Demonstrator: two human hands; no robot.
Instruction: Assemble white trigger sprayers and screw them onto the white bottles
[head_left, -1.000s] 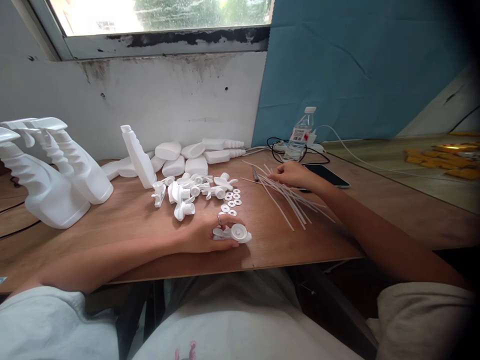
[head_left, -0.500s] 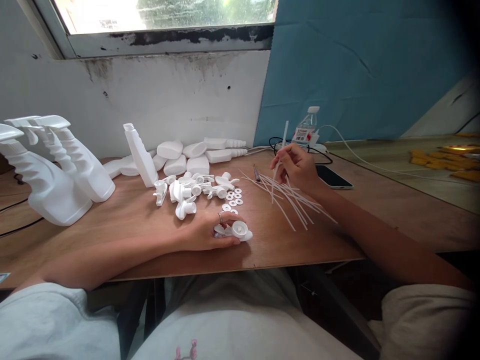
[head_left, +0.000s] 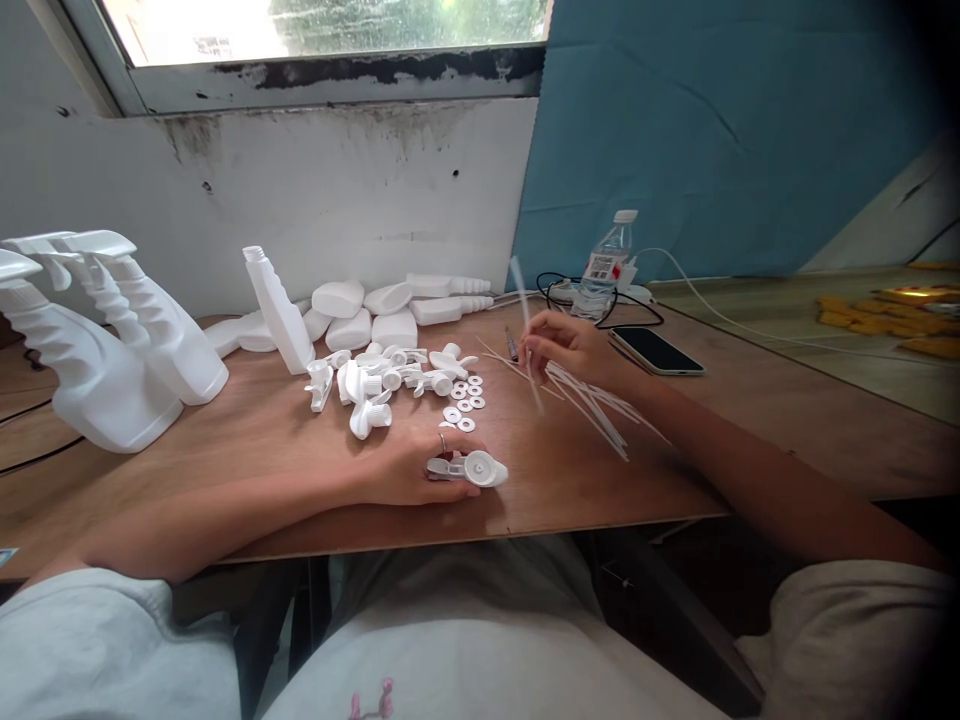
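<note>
My left hand [head_left: 424, 465] rests on the table near its front edge, fingers closed round a white spray trigger head [head_left: 480, 468] whose round underside faces up. Above the table my right hand [head_left: 566, 348] pinches a thin white plastic tube [head_left: 519, 285], which is held almost upright and blurred by motion. Below that hand lies a loose bundle of similar tubes [head_left: 596, 410]. Several white ring washers [head_left: 466, 405] lie just beyond my left hand. Behind them is a pile of white spray trigger heads [head_left: 375, 380].
Assembled spray bottles [head_left: 112, 350] stand at the left. One bottle without a head [head_left: 277, 310] stands before several lying bottles [head_left: 349, 315] along the wall. A phone [head_left: 658, 351], a clear water bottle [head_left: 606, 265] and cables are at the back right. A pointed tool [head_left: 511, 345] lies behind the tubes.
My right hand has moved left and slightly down with the tube, away from the bundle. The trigger head in my left hand has turned slightly, its round underside showing more fully.
</note>
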